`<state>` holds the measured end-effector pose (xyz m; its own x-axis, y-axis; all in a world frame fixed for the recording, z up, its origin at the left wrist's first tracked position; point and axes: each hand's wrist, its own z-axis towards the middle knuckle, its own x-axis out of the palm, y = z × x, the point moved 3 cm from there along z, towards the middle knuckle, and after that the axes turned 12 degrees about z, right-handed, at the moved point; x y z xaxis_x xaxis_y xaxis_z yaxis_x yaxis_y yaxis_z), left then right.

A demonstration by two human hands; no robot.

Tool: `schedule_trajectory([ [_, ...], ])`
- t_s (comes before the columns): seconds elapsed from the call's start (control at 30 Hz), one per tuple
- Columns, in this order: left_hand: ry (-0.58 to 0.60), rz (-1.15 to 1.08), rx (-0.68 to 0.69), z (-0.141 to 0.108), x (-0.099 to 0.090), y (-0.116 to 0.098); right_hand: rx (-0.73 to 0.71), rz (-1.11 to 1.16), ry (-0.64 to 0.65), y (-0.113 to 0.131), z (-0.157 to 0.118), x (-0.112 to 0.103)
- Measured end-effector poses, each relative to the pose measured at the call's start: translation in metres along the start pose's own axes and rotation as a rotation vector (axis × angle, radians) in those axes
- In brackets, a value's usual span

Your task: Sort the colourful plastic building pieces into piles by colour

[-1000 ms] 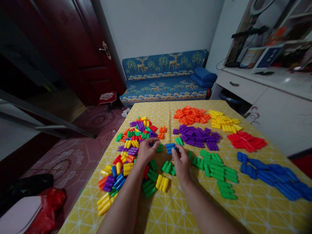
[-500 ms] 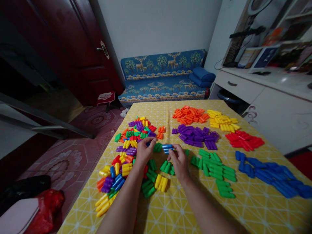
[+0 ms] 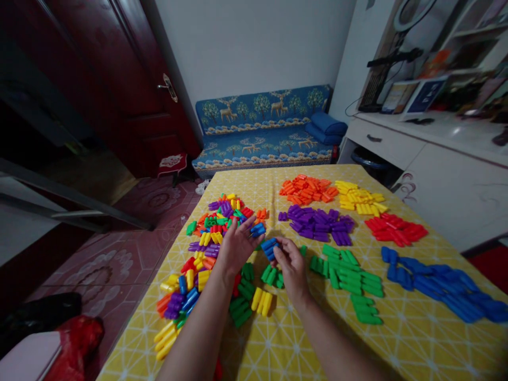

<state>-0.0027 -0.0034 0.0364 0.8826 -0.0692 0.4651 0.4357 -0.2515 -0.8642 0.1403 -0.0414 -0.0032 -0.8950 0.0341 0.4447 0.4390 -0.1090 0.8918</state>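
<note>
My right hand [image 3: 290,260] pinches a blue ribbed plastic piece [image 3: 270,248] above the middle of the table. Left of it, my left hand [image 3: 237,244] has its fingers spread, with another blue piece [image 3: 257,229] at its fingertips; whether they grip it is unclear. A mixed pile of coloured pieces [image 3: 216,221] lies beside and partly behind my left hand. Below the hands are green pieces [image 3: 272,276] and a yellow piece [image 3: 262,301].
Sorted groups lie on the yellow tablecloth [image 3: 278,344]: orange [image 3: 307,189], purple [image 3: 320,223], yellow [image 3: 359,198], red [image 3: 396,229], green [image 3: 349,272] and blue [image 3: 444,283]. Beyond the table stands a blue patterned sofa [image 3: 262,129]; a white cabinet [image 3: 444,174] is at right.
My left hand's fingers have spread, and a blue piece now shows at their tips. The blue piece in my right hand has tilted and moved slightly left and down.
</note>
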Motion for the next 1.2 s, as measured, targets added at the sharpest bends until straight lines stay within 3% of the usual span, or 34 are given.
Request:
schedule_trajectory([
  [0.27, 0.083, -0.064, -0.058, 0.0, -0.001, 0.008, -0.006, 0.014, -0.011, -0.007, 0.004, -0.004],
  [0.4, 0.015, 0.006, -0.032, 0.003, -0.005, 0.014, -0.068, -0.109, -0.034, 0.015, 0.013, -0.017],
  [0.5, -0.044, 0.09, -0.023, 0.005, -0.011, 0.018, -0.229, -0.349, -0.153, 0.053, 0.025, -0.059],
  [0.67, -0.074, 0.102, -0.039, 0.008, -0.017, 0.021, -0.491, -0.969, -0.493, 0.12, 0.023, -0.167],
  [0.77, -0.064, 0.081, -0.042, 0.009, -0.017, 0.022, -0.423, -1.279, -0.671, 0.14, 0.008, -0.222],
  [0.87, -0.044, 0.078, -0.045, 0.007, -0.013, 0.022, -0.324, -1.404, -0.714, 0.144, -0.005, -0.253],
  [0.97, -0.026, 0.097, -0.071, 0.005, -0.009, 0.022, -0.306, -1.491, -0.671, 0.137, -0.008, -0.262],
  [1.07, -0.021, 0.134, -0.114, 0.003, -0.006, 0.022, -0.353, -1.549, -0.723, 0.131, -0.005, -0.262],
  [1.13, -0.01, 0.168, -0.122, 0.002, -0.006, 0.022, -0.459, -1.517, -0.777, 0.13, -0.003, -0.255],
  [1.2, 0.015, 0.221, -0.097, 0.002, -0.005, 0.022, -0.617, -1.45, -0.749, 0.129, -0.002, -0.24],
])
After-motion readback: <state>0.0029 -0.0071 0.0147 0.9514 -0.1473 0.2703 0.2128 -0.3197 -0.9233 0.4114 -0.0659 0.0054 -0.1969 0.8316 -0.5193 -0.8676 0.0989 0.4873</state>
